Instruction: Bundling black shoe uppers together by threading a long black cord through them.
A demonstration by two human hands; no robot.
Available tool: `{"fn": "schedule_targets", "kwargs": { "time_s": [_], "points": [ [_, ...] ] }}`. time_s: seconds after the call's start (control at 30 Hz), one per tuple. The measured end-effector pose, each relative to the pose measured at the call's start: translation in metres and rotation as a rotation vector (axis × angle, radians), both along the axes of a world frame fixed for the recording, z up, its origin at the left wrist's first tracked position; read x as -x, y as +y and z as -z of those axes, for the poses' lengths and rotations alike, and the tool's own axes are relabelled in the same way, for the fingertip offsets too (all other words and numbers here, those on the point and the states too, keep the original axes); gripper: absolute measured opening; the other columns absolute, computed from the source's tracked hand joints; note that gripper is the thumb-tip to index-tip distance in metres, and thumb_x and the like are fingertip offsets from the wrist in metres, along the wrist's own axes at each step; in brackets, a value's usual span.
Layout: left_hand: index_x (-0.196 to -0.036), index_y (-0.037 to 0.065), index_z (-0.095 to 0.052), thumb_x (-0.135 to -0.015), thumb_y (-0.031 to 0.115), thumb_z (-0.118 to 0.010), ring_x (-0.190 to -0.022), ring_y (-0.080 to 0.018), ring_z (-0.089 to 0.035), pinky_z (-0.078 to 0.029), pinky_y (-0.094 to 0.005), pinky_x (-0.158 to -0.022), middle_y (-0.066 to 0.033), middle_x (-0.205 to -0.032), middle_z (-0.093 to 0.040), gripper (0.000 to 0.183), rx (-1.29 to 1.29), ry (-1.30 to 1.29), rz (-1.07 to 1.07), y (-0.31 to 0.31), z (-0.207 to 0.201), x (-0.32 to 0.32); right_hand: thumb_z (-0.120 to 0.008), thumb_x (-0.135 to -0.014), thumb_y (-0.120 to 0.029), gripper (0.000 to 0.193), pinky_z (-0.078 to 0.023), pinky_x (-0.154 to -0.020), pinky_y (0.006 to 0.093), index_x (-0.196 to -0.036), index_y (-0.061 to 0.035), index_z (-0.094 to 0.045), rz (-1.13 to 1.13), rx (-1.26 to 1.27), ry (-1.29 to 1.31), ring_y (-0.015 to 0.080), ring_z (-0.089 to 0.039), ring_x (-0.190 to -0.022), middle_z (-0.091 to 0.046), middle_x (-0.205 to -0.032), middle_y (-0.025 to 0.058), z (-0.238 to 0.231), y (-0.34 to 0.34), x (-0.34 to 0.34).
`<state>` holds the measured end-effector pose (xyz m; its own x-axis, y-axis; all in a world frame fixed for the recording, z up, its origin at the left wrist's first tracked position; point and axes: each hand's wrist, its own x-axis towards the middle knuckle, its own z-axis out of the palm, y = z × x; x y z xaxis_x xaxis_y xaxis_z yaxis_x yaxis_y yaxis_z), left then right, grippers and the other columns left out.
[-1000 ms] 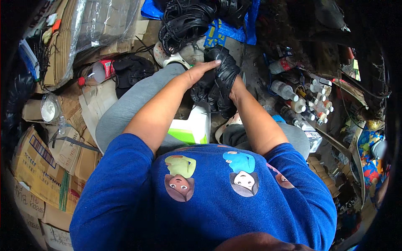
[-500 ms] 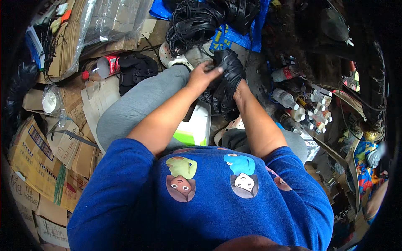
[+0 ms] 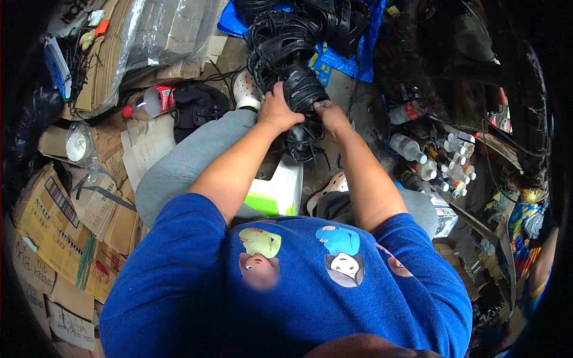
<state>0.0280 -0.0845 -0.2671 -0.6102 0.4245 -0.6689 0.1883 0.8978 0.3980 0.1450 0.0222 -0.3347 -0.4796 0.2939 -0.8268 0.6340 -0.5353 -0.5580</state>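
- A black leathery bundle [image 3: 303,88] is held up in front of the knees, beyond the shirt, at upper centre.
- In the last second, the right hand [image 3: 333,118] has been brought into sight; it was mostly covered by the black material. The bundle now seems to be handled from its outer edges, with both sides supported.
- By the left hand [image 3: 276,112], the left edge is gripped, thumb and fingers spread around it.
- By the right hand, the lower right corner is pinched, thumb and fingers drawn together on it.
- Both forearms are stretched forward, angled inward until the hands almost meet.
- Just below the bundle, a black laced piece [image 3: 300,146] is seen; whether the two are joined cannot be told.
- Just beyond, black straps are heaped [image 3: 277,39] beside a blue sheet [image 3: 367,48].
- Nearer the body, a green and white box [image 3: 283,188] is set between the legs.
- Farther out, bottles [image 3: 409,146] are clustered at right, and cardboard [image 3: 54,209] is piled at left.
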Motion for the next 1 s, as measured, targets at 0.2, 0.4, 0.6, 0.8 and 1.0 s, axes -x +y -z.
{"fn": "schedule_targets", "kwargs": {
  "time_s": [0.2, 0.4, 0.6, 0.8, 1.0],
  "points": [
    [-0.132, 0.014, -0.022, -0.05, 0.03, -0.075, -0.113, -0.037, -0.041, -0.038, -0.0426, -0.093, -0.0181, -0.124, -0.037, 0.099, 0.107, 0.031, 0.059, 0.016, -0.001, 0.029, -0.054, -0.085, -0.021, 0.016, -0.036, -0.057, 0.0251, -0.077, -0.006, -0.053, -0.352, -0.394, -0.045, 0.0089, -0.043, -0.061, -0.049, -0.063, -0.0017, -0.043, 0.061, -0.012],
    [-0.13, 0.01, -0.029, -0.048, 0.031, -0.075, -0.109, -0.0387, -0.044, -0.038, -0.0403, -0.092, -0.0236, -0.122, -0.035, 0.096, 0.054, 0.147, -0.109, 0.022, 0.02, 0.059, -0.055, -0.083, -0.022, 0.022, -0.038, -0.057, 0.0291, -0.074, -0.0027, -0.051, -0.453, -0.308, 0.041, 0.0112, -0.045, -0.06, -0.051, -0.063, 0.0031, -0.067, 0.093, -0.032],
    [-0.122, 0.013, -0.039, -0.055, 0.02, -0.072, -0.112, -0.0336, -0.041, -0.036, -0.0504, -0.089, -0.0111, -0.12, -0.042, 0.075, 0.012, 0.346, -0.001, 0.029, 0.007, 0.093, -0.057, -0.081, -0.022, 0.02, -0.041, -0.06, 0.0316, -0.082, -0.0019, -0.057, -0.507, -0.35, -0.02, 0.0177, -0.053, -0.064, -0.058, -0.07, 0.0084, -0.075, 0.085, -0.019],
    [-0.12, 0.021, -0.042, -0.061, 0.015, -0.068, -0.113, -0.0293, -0.038, -0.036, -0.0471, -0.089, -0.0071, -0.119, -0.041, 0.065, 0.031, 0.534, 0.282, 0.015, 0.028, 0.126, -0.051, -0.084, -0.023, 0.023, -0.043, -0.074, 0.0426, -0.093, -0.0036, -0.059, -0.791, -0.502, 0.007, 0.0378, -0.055, -0.087, -0.059, -0.092, 0.0205, -0.057, 0.032, 0.0],
    [-0.115, 0.023, -0.044, -0.062, 0.012, -0.067, -0.107, -0.0282, -0.041, -0.037, -0.0463, -0.082, -0.0055, -0.115, -0.042, 0.059, 0.063, 0.693, 0.276, 0.011, 0.046, 0.141, -0.049, -0.085, -0.023, 0.022, -0.042, -0.071, 0.0435, -0.086, -0.0026, -0.058, -0.768, -0.461, 0.05, 0.0406, -0.053, -0.083, -0.057, -0.084, 0.0225, -0.073, 0.009, 0.015]
  ]
}}
